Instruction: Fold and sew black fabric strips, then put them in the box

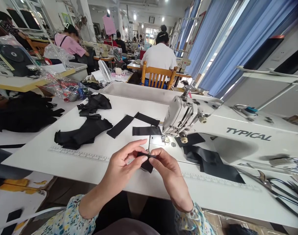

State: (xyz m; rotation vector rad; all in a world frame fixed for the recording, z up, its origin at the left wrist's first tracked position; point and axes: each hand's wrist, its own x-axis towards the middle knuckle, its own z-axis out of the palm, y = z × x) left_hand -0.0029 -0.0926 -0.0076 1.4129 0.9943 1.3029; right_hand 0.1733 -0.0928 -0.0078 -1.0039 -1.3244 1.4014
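The one view looks from the person's head, above the near edge of the white table [75, 166], facing forward and down across it. The left hand [123, 164] and right hand [171, 171] are close below the lens, by that edge, with the table's near left corner at lower left. Past the far edge, the wide view reaches a wooden chair [158, 70] and the room well beyond.

Blue curtains [214, 44], wooden chair [159, 70].

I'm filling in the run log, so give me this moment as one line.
left hand: pinching black cloth | right hand: pinching same cloth | nearby: sewing machine, black strips, scissors
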